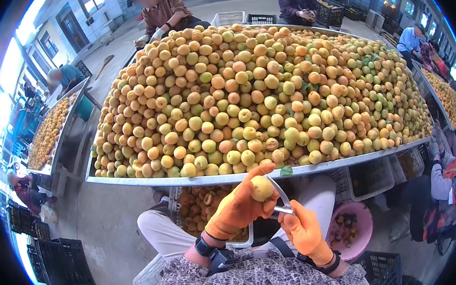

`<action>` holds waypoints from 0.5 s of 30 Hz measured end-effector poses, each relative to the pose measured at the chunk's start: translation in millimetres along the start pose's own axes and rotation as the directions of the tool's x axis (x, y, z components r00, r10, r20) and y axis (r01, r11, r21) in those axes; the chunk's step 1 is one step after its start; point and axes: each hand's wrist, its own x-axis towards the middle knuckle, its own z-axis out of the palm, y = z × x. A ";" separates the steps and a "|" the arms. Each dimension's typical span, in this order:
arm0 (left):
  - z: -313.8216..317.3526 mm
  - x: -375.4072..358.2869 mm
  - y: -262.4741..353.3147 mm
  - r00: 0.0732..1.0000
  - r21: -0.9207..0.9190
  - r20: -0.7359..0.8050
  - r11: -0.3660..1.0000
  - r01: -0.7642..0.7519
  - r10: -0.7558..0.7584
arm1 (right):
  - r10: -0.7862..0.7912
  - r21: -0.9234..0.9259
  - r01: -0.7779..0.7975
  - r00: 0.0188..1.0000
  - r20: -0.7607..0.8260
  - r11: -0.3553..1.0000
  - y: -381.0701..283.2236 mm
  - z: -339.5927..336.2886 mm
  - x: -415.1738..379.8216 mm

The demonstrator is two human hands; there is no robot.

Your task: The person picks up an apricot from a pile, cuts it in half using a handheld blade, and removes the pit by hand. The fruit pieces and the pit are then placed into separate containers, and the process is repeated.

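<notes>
My left hand (pixel 243 205), in an orange glove, holds a yellow apricot (pixel 263 188) up near the front edge of the metal table (pixel 205 181). Gloved in orange too, my right hand (pixel 304 229) is closed round the handle of a curved metal tool (pixel 283 202), whose blade loops beside the fruit. A large heap of yellow, orange and greenish apricots (pixel 250 112) covers the table beyond my hands. Below my left hand, a white crate (pixel 248 237) between my knees holds orange fruit pieces, partly hidden by my glove and wrist.
A pink basin (pixel 367 224) with dark scraps stands at the right of my knee, near black crates (pixel 382 267). A white crate (pixel 372 177) sits under the table. People work at the far side and at other fruit tables (pixel 51 131). More black crates (pixel 61 260) stand lower left.
</notes>
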 end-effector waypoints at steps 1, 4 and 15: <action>7.5 -1.4 0.8 1.000 0.014 -0.015 1.000 -0.010 0.010 | 0.021 0.014 -0.020 1.000 -0.020 1.000 1.1 0.2 0.1; 18.9 -10.8 11.3 0.996 0.135 -0.082 0.990 -0.035 0.047 | 0.052 0.036 -0.051 0.998 -0.025 0.998 3.6 8.9 3.8; -9.6 -13.4 -16.6 0.986 -0.115 -0.017 0.979 -0.170 0.169 | 0.071 0.117 -0.072 0.997 0.012 0.990 -4.7 23.5 1.0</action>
